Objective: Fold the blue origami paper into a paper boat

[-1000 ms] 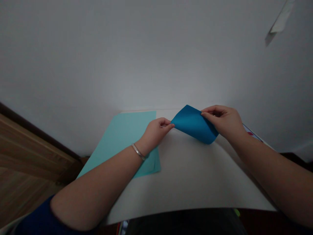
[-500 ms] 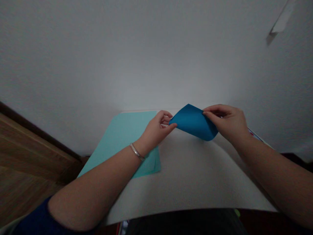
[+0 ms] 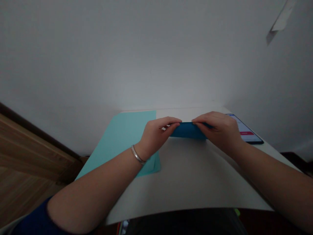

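Note:
A sheet of blue paper [image 3: 187,131] is held up above the white table, its top edge level and its face tilted toward me. My left hand [image 3: 163,132] pinches the top edge near the left end between thumb and fingers; a silver bangle circles that wrist. My right hand [image 3: 217,128] grips the same edge a short way to the right, also in a pinch. Both hands hide the paper's upper corners. Beneath my left forearm lie light turquoise sheets [image 3: 122,137], stacked flat on the table.
The white table [image 3: 190,182] reaches back to a pale wall [image 3: 156,58]. A phone [image 3: 246,132] with a lit screen lies at the right, beyond my right hand. Wooden boards [image 3: 26,163] stand to the left. A white paper strip [image 3: 283,18] hangs on the wall.
The blue paper has turned from a slanted, curled pose to level. My left hand has shifted right and my right hand slightly left and down, bringing them closer. The phone's screen now shows.

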{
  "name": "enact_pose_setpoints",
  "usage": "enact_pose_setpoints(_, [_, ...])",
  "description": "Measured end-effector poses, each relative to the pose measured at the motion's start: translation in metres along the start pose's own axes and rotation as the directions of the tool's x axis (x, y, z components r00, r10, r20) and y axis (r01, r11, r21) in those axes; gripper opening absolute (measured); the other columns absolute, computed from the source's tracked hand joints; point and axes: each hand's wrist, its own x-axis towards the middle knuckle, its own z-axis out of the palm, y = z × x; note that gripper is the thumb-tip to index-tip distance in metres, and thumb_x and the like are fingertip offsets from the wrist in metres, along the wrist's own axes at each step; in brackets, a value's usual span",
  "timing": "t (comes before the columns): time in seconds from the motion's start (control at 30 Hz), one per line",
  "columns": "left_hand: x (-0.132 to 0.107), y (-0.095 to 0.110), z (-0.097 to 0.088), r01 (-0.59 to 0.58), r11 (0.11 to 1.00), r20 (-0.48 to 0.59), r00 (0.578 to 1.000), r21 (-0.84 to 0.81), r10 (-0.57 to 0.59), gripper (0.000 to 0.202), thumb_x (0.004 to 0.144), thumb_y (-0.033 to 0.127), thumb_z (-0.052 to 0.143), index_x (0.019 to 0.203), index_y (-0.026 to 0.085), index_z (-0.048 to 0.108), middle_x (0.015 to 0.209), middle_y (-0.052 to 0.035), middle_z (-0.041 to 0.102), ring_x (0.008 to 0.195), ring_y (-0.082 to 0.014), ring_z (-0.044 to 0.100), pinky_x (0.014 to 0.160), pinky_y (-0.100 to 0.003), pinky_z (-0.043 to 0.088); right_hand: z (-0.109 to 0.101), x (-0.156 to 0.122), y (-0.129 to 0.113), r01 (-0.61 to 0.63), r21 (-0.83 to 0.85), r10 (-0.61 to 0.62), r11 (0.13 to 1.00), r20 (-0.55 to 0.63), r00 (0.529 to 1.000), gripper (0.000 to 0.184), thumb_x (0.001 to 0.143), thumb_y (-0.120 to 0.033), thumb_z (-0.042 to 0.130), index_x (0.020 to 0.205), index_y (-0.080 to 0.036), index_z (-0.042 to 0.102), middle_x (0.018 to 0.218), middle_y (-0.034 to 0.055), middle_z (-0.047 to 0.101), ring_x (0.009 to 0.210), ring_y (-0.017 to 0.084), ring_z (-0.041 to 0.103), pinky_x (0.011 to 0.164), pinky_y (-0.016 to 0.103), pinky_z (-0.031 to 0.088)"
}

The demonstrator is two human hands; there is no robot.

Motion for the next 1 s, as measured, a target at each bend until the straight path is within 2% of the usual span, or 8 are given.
enact_pose_setpoints(0.13, [-0.002, -0.005, -0.001, -0.129, 0.982, 0.073, 0.99, 0.138, 0.12, 0.025, 0.092, 0.024, 0.052, 0.113, 0.025, 0.066, 0.107, -0.0005, 0.072, 0.093, -0.0133, 0.069, 0.081, -0.024, 0.054, 0.002, -0.001, 0.0, -0.038, 0.041, 0.038, 0.998, -0.003, 0.999, 0.014, 0.087, -0.026, 0.058, 0.089, -0.023, 0.072, 0.087, 0.0017, 0.074, 0.082, 0.018, 0.068, 0.075, 0.03, 0.05])
enact_pose_setpoints(0.2, [-0.003, -0.006, -0.002, -0.186, 0.965, 0.117, 0.979, 0.183, 0.166, 0.026, 0.094, 0.026, 0.05, 0.116, 0.026, 0.064, 0.109, -0.0005, 0.071, 0.096, -0.0142, 0.068, 0.082, -0.025, 0.054, 0.003, -0.001, -0.001, -0.062, 0.086, 0.062, 0.994, 0.006, 0.998, 0.014, 0.087, -0.026, 0.058, 0.089, -0.024, 0.072, 0.088, 0.0015, 0.074, 0.083, 0.017, 0.068, 0.077, 0.03, 0.05])
enact_pose_setpoints(0.4, [-0.003, -0.005, -0.001, -0.18, 0.97, 0.136, 0.978, 0.163, 0.158, 0.027, 0.094, 0.023, 0.048, 0.116, 0.025, 0.064, 0.111, -0.0002, 0.07, 0.098, -0.0138, 0.068, 0.084, -0.025, 0.054, 0.004, 0.0, -0.004, -0.112, 0.161, 0.107, 0.981, 0.038, 0.993, 0.013, 0.086, -0.026, 0.06, 0.089, -0.025, 0.073, 0.088, 0.0004, 0.074, 0.083, 0.017, 0.068, 0.076, 0.029, 0.051])
enact_pose_setpoints(0.5, [-0.001, -0.006, -0.001, -0.104, 0.99, 0.077, 0.992, 0.099, 0.097, 0.026, 0.093, 0.02, 0.049, 0.111, 0.024, 0.067, 0.107, 0.0001, 0.072, 0.097, -0.0132, 0.067, 0.086, -0.024, 0.053, 0.005, 0.0, -0.001, -0.136, 0.158, 0.132, 0.978, 0.037, 0.991, 0.013, 0.084, -0.026, 0.062, 0.089, -0.025, 0.073, 0.088, 0.0003, 0.074, 0.081, 0.017, 0.068, 0.074, 0.03, 0.051])
enact_pose_setpoints(0.6, [0.001, -0.007, 0.0, 0.031, 0.999, 0.003, 1.0, 0.038, -0.031, 0.023, 0.091, 0.019, 0.052, 0.104, 0.023, 0.07, 0.103, 0.0008, 0.073, 0.096, -0.0133, 0.067, 0.089, -0.025, 0.051, 0.007, 0.0, 0.004, -0.214, 0.165, 0.211, 0.963, 0.033, 0.977, 0.012, 0.082, -0.027, 0.063, 0.087, -0.026, 0.074, 0.086, 0.0006, 0.074, 0.08, 0.018, 0.068, 0.071, 0.03, 0.051])
enact_pose_setpoints(0.77, [0.004, -0.008, 0.001, 0.251, 0.966, -0.052, 0.966, -0.064, -0.254, 0.022, 0.089, 0.02, 0.053, 0.097, 0.022, 0.073, 0.101, 0.0008, 0.073, 0.097, -0.0155, 0.066, 0.094, -0.029, 0.049, 0.012, -0.003, 0.015, -0.384, 0.24, 0.384, 0.892, 0.046, 0.922, 0.011, 0.079, -0.03, 0.065, 0.084, -0.025, 0.074, 0.085, 0.0017, 0.074, 0.075, 0.018, 0.066, 0.069, 0.031, 0.051])
enact_pose_setpoints(0.9, [0.007, -0.009, 0.001, 0.353, 0.928, -0.034, 0.933, -0.12, -0.359, 0.021, 0.087, 0.022, 0.054, 0.098, 0.021, 0.073, 0.102, -0.0005, 0.073, 0.101, -0.0172, 0.065, 0.095, -0.03, 0.048, 0.017, -0.004, 0.023, -0.5, 0.338, 0.505, 0.797, 0.082, 0.859, 0.015, 0.078, -0.033, 0.065, 0.084, -0.023, 0.074, 0.083, 0.003, 0.073, 0.072, 0.018, 0.064, 0.068, 0.032, 0.049])
enact_pose_setpoints(1.0, [0.009, -0.014, 0.001, 0.405, 0.907, 0.015, 0.914, -0.115, -0.406, 0.022, 0.087, 0.023, 0.055, 0.099, 0.02, 0.073, 0.102, -0.0019, 0.073, 0.1, -0.0183, 0.065, 0.092, -0.031, 0.05, 0.021, -0.005, 0.028, -0.579, 0.386, 0.56, 0.718, 0.172, 0.81, 0.018, 0.075, -0.036, 0.066, 0.083, -0.022, 0.074, 0.077, 0.0042, 0.072, 0.069, 0.018, 0.063, 0.063, 0.032, 0.049])
